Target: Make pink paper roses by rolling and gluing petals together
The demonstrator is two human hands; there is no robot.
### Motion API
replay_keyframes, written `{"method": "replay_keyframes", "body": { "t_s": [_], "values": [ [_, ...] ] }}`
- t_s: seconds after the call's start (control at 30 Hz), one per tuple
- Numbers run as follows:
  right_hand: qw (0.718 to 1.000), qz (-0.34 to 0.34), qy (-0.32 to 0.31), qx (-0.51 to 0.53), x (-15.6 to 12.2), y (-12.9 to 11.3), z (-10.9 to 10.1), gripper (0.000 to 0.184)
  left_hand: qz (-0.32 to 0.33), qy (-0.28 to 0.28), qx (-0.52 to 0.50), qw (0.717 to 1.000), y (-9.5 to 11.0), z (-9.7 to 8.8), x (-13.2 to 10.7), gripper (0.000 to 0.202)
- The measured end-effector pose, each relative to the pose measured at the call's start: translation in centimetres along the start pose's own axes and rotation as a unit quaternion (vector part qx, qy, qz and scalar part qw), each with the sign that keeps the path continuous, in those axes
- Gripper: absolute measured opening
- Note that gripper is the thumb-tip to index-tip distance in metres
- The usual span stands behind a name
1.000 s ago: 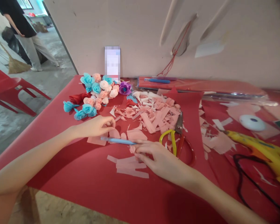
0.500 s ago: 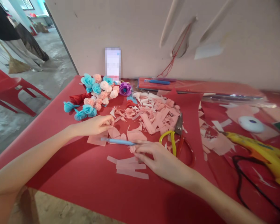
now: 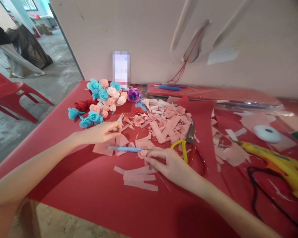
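Note:
My left hand (image 3: 108,131) is closed in a pinch, its fingertips at the upper edge of a pink paper petal (image 3: 121,140). Closed around a small pink paper flower (image 3: 142,153) and a light-blue pen (image 3: 127,149) is my right hand (image 3: 165,160); the pen points left, across the petal's lower edge. A square of pink paper (image 3: 100,149) lies under the pen's tip, and further cut petals (image 3: 145,142) lie just behind the flower. Pale pink paper strips (image 3: 140,178) rest on the red table in front of my right hand.
Behind my hands are finished paper flowers (image 3: 111,92), a propped phone (image 3: 121,67) and a heap of paper scraps (image 3: 164,120). Scissors (image 3: 190,138) lie right of the scraps. A yellow glue gun (image 3: 270,160) with a black cord lies far right. A person (image 3: 1,36) stands back left.
My right hand has turned slightly, bringing the pink flower up into clearer view at the pen's right end. My left hand has hardly moved. In the background the person has shifted left.

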State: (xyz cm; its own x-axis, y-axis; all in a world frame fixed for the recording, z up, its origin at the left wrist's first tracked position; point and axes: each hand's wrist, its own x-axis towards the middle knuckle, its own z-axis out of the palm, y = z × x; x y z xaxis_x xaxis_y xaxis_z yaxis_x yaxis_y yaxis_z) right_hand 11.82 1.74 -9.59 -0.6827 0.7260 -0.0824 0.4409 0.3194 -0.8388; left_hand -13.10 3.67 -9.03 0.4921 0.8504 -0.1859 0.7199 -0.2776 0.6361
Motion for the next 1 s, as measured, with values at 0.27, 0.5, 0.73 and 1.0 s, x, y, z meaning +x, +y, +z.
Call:
{"method": "replay_keyframes", "body": {
  "t_s": [0.27, 0.5, 0.73, 1.0],
  "values": [
    [0.999, 0.001, 0.030, 0.027, 0.2, 0.3, 0.0, 0.024, 0.002, 0.079, -0.086, 0.993, 0.8, 0.6, 0.1, 0.014],
    [0.992, 0.007, 0.109, 0.069, -0.2, -0.5, -0.4, 0.025, -0.014, 0.123, -0.148, 0.981, 3.1, 2.0, -0.8, 0.015],
    [0.994, 0.033, 0.075, 0.077, 0.1, 0.2, 0.1, 0.027, -0.057, 0.166, -0.156, 0.972, 2.5, 4.3, -0.1, 0.011],
    [0.997, 0.041, 0.041, 0.058, 0.3, 0.6, 0.5, 0.024, -0.075, 0.172, -0.160, 0.969, 1.1, 5.0, 1.1, 0.008]
  ]
}}
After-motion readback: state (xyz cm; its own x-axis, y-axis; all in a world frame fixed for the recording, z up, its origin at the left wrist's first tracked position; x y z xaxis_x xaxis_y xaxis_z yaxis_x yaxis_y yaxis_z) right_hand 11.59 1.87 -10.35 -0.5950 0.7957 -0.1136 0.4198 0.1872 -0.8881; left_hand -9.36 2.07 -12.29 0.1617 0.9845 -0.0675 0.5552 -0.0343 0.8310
